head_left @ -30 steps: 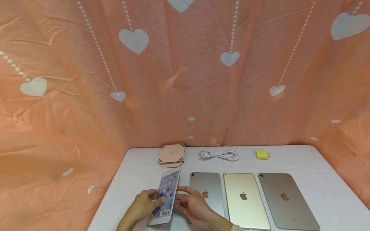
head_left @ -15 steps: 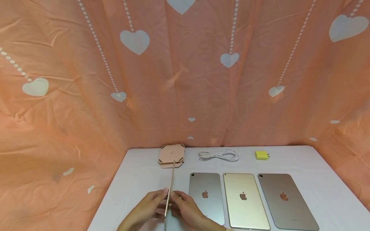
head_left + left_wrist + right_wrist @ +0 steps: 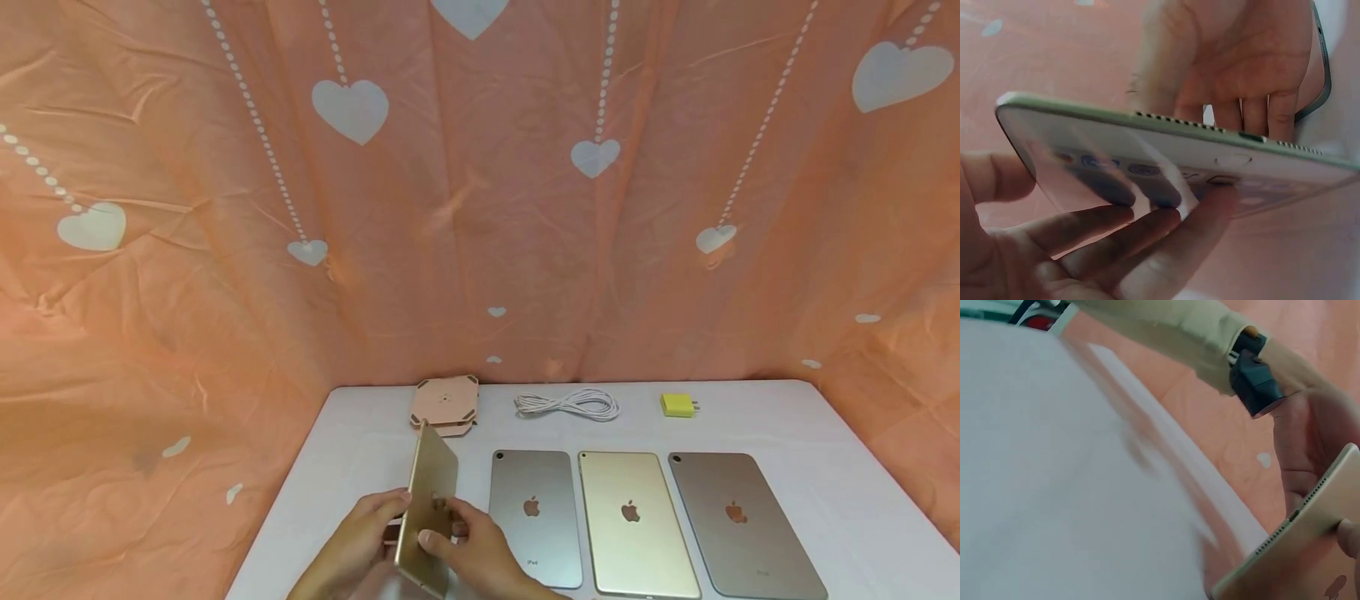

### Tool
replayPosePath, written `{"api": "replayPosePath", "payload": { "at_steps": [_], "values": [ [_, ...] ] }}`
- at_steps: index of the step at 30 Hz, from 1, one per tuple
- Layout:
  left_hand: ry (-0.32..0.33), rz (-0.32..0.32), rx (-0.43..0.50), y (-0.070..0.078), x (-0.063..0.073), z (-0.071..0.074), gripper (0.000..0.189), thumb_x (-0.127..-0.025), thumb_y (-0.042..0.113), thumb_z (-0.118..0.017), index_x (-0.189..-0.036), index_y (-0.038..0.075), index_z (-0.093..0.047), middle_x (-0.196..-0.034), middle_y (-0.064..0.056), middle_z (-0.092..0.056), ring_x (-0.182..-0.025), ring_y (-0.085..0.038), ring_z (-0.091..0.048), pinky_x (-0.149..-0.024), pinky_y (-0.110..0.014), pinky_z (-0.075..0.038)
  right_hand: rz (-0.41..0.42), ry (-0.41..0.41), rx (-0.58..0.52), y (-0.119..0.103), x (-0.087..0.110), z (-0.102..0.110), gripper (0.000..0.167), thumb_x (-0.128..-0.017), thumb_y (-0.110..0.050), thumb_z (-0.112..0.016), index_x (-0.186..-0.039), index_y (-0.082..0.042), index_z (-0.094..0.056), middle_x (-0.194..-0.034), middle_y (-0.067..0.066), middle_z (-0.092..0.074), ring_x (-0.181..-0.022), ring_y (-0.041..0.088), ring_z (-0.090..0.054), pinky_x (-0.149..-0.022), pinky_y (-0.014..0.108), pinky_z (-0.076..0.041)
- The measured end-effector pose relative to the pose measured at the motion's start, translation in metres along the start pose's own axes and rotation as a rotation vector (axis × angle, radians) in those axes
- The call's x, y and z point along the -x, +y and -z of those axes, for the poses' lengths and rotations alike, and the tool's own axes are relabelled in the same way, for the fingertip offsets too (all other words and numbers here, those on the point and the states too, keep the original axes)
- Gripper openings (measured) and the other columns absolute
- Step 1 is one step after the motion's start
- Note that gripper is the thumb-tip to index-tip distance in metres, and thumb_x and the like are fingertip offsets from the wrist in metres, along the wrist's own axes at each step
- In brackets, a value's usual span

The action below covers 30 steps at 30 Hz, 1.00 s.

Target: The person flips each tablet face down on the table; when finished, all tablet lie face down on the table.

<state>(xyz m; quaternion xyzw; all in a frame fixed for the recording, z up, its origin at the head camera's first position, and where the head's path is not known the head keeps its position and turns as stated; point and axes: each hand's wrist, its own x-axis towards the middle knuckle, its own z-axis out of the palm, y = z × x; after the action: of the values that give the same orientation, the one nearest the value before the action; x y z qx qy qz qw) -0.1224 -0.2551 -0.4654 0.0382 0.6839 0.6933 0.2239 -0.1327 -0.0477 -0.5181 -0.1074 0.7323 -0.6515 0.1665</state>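
Observation:
Between my two hands a gold-backed tablet point(image 3: 433, 504) stands on edge, tilted, its back turned toward the right. My left hand point(image 3: 363, 533) grips it from the screen side. In the left wrist view, its fingers point(image 3: 1094, 225) touch the lit white-bordered screen near the home button. On the back, my right hand point(image 3: 480, 546) holds it with the thumb point(image 3: 435, 543) against the metal and the fingers bent by the far edge. A grey tablet point(image 3: 534, 533) lies face down just right of that hand.
Further right lie a gold tablet point(image 3: 637, 533) and a dark grey one point(image 3: 750, 533), backs up. Along the rear of the white table point(image 3: 847, 492) are a pink square folded piece point(image 3: 446, 400), a coiled white cable point(image 3: 570, 404) and a yellow plug charger point(image 3: 678, 406).
Both hands have turned the tablet from screen side through edge-on to its gold back facing right. My right thumb now lies on the back. The other things stay put.

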Motion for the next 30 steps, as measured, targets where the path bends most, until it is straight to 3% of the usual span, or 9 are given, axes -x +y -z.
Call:
{"api": "replayPosePath", "payload": {
  "at_steps": [5, 10, 13, 16, 20, 23, 27, 30],
  "values": [
    [-0.045, -0.043, 0.125, -0.008, 0.001, 0.012, 0.056, -0.119, 0.019, -0.038, -0.153, -0.026, -0.036, -0.126, -0.015, -0.079, -0.109, -0.019, -0.079, -0.093, -0.039, -0.067, 0.027, 0.031, 0.119, 0.001, 0.004, -0.002, 0.073, -0.094, -0.032, -0.086, -0.151, 0.006, -0.058, -0.139, 0.022, -0.066, -0.121, 0.038, -0.066, -0.102, 0.068, -0.056],
    [-0.099, -0.103, 0.214, -0.017, 0.0, 0.024, 0.048, -0.119, 0.012, -0.036, -0.151, -0.023, -0.044, -0.123, -0.008, -0.08, -0.113, -0.018, -0.079, -0.096, -0.037, -0.066, 0.067, 0.035, 0.249, 0.003, 0.006, -0.003, 0.076, -0.093, -0.037, -0.086, -0.149, 0.007, -0.059, -0.148, 0.03, -0.057, -0.131, 0.045, -0.061, -0.108, 0.067, -0.055],
    [-0.103, -0.098, 0.27, -0.023, 0.0, 0.029, 0.043, -0.118, 0.009, -0.036, -0.148, -0.017, -0.054, -0.122, -0.005, -0.08, -0.113, -0.015, -0.078, -0.098, -0.035, -0.065, 0.06, 0.041, 0.309, 0.004, 0.005, -0.003, 0.076, -0.092, -0.038, -0.086, -0.149, 0.006, -0.06, -0.153, 0.034, -0.052, -0.139, 0.054, -0.053, -0.11, 0.072, -0.051],
    [-0.068, -0.07, 0.3, -0.028, -0.002, 0.032, 0.043, -0.117, 0.009, -0.037, -0.149, -0.017, -0.052, -0.123, -0.004, -0.08, -0.115, -0.013, -0.076, -0.1, -0.034, -0.064, 0.054, 0.048, 0.353, 0.003, 0.005, -0.004, 0.076, -0.09, -0.035, -0.088, -0.148, 0.004, -0.06, -0.157, 0.035, -0.047, -0.144, 0.057, -0.047, -0.112, 0.073, -0.049],
    [0.017, -0.03, 0.255, -0.035, -0.004, 0.034, 0.053, -0.117, 0.009, -0.037, -0.155, -0.028, -0.03, -0.13, -0.009, -0.077, -0.117, -0.011, -0.075, -0.103, -0.035, -0.063, 0.076, 0.047, 0.429, 0.004, 0.004, -0.005, 0.073, -0.088, -0.029, -0.091, -0.147, 0.004, -0.061, -0.158, 0.034, -0.045, -0.146, 0.056, -0.045, -0.112, 0.07, -0.05],
    [0.065, 0.003, 0.199, -0.039, -0.006, 0.034, 0.059, -0.118, 0.011, -0.035, -0.158, -0.028, -0.018, -0.138, -0.018, -0.072, -0.119, -0.011, -0.073, -0.104, -0.037, -0.062, 0.097, 0.038, 0.491, 0.005, 0.003, -0.005, 0.072, -0.089, -0.028, -0.09, -0.146, 0.005, -0.062, -0.159, 0.037, -0.044, -0.147, 0.056, -0.044, -0.113, 0.071, -0.05],
    [0.128, 0.036, 0.124, -0.042, -0.009, 0.034, 0.06, -0.118, 0.013, -0.038, -0.158, -0.029, -0.018, -0.142, -0.026, -0.069, -0.118, -0.014, -0.073, -0.102, -0.038, -0.064, 0.149, 0.039, 0.594, 0.007, 0.003, -0.005, 0.071, -0.089, -0.03, -0.09, -0.145, 0.005, -0.064, -0.158, 0.038, -0.045, -0.146, 0.055, -0.048, -0.112, 0.067, -0.052],
    [0.214, 0.057, 0.029, -0.043, -0.013, 0.033, 0.06, -0.116, 0.012, -0.045, -0.154, -0.03, -0.026, -0.139, -0.032, -0.069, -0.115, -0.018, -0.074, -0.096, -0.038, -0.066, 0.201, 0.044, 0.69, 0.009, 0.004, -0.003, 0.068, -0.09, -0.033, -0.089, -0.143, 0.003, -0.067, -0.155, 0.036, -0.049, -0.144, 0.051, -0.052, -0.111, 0.061, -0.056]
  ]
}}
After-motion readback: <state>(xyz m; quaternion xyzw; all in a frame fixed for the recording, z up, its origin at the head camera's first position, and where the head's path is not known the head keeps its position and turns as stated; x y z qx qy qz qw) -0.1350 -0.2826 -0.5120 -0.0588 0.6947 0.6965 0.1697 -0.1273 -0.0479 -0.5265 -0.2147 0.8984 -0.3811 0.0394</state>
